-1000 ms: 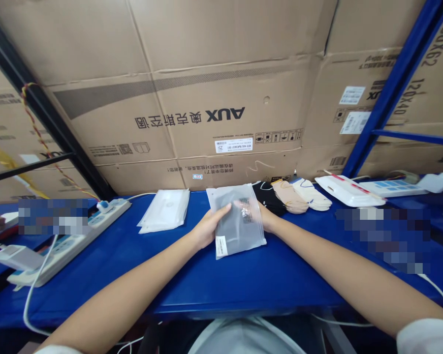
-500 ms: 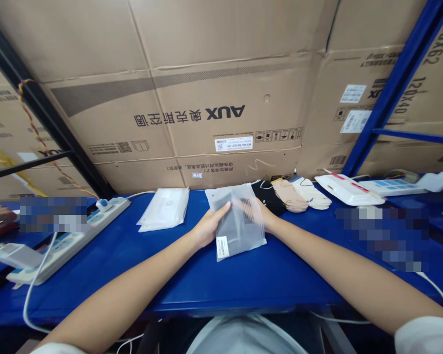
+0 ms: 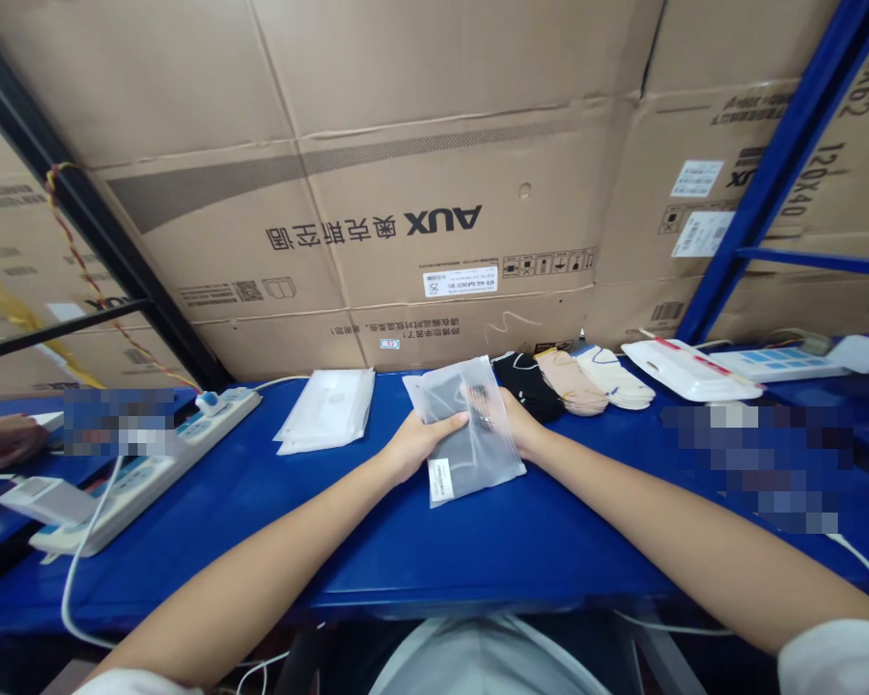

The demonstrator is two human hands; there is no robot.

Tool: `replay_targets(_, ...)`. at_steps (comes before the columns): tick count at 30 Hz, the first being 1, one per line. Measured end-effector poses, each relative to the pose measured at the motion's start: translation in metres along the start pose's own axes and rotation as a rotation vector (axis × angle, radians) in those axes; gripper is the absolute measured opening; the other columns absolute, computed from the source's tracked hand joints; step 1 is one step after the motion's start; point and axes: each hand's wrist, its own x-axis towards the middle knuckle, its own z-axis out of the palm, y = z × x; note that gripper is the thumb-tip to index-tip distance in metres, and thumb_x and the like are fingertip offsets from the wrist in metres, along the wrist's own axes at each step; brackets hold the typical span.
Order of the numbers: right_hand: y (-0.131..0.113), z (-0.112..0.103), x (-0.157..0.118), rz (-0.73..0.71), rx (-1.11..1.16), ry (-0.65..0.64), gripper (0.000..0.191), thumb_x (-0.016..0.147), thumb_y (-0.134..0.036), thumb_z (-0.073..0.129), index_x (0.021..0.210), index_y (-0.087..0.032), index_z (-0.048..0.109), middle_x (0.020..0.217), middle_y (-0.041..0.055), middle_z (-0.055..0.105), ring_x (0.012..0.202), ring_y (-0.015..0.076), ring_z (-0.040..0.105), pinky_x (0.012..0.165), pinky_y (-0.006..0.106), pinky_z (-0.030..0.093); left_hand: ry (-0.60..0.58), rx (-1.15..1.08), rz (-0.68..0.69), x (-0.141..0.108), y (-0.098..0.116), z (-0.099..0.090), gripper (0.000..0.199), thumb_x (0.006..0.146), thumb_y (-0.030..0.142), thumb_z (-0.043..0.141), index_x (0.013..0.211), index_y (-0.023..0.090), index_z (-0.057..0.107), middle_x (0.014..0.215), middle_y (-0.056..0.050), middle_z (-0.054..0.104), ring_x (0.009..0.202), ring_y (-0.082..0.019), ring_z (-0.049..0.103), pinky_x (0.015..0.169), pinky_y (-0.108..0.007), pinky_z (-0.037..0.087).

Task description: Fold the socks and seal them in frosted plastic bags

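Note:
A frosted plastic zip bag (image 3: 478, 465) is held tilted above the table, with a white barcode label at its lower left corner and a dark patch of print or contents near its upper right. My left hand (image 3: 414, 444) grips the bag's left side, thumb across the front, the other fingers behind. At the right edge is my right hand (image 3: 516, 423), its fingers showing dimly through the plastic, closed on the bag from behind; whether any finger is inside is unclear. Just beyond lie folded socks: a black bundle (image 3: 527, 386), a beige one (image 3: 571, 381) and a white one (image 3: 615, 378).
A stack of frosted bags (image 3: 327, 410) lies left on the blue table (image 3: 492, 560). Power strips (image 3: 152, 463) with cables run along the left. A white tray (image 3: 685, 372) bearing a red-and-white stick is at right. Cardboard (image 3: 434, 116) walls the back. Another person's hand (image 3: 7, 439) is at far left.
My left thumb has slid rightward across the bag's front. The bag has shifted and tilted slightly, still between both hands. The view has moved a little.

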Motion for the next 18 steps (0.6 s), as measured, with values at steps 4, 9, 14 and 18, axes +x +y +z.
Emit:
replay_targets(4,0.006,-0.018,0.011,-0.077,-0.503,0.121,0.050,0.070,-0.062,0.069,0.056,-0.015,0.064,0.055,0.0028,0.061,0.063,0.0231,0.060,0.057,0.029,0.042,0.145,-0.005,-0.045,0.016,0.002,-0.013,0.056,0.073,0.041,0.081,0.120,0.016,0.063,0.119,-0.014,0.069,0.106,-0.028,0.067,0.095,-0.040,0.052)
replay_targets(9,0.012,-0.035,0.016,-0.265,-0.781,0.223,0.038,0.077,-0.049,0.066,0.057,-0.017,0.063,0.054,0.0010,0.058,0.055,0.0153,0.052,0.055,0.026,0.037,0.492,0.106,0.008,0.034,0.007,-0.045,0.073,0.078,0.043,0.076,0.141,0.024,0.043,0.139,-0.013,0.056,0.128,-0.025,0.054,0.106,-0.036,0.042)
replay_targets(14,-0.001,-0.027,0.008,-0.622,-0.752,-0.072,0.022,0.087,-0.035,0.058,0.079,-0.021,0.073,0.089,0.0080,0.071,0.086,0.0222,0.063,0.082,0.034,0.048,0.354,0.285,0.027,0.031,0.005,-0.043,0.046,0.085,0.046,0.066,0.124,0.023,0.061,0.146,-0.011,0.051,0.142,-0.027,0.037,0.118,-0.039,0.022)
replay_targets(18,0.001,-0.002,-0.006,-0.613,-0.788,-0.483,0.025,0.087,-0.032,0.057,0.106,-0.024,0.073,0.113,0.0083,0.071,0.113,0.0255,0.061,0.102,0.041,0.043,0.072,0.460,0.207,0.016,0.003,-0.026,0.040,0.083,0.045,0.067,0.119,0.027,0.067,0.145,-0.005,0.053,0.145,-0.025,0.031,0.121,-0.037,0.008)
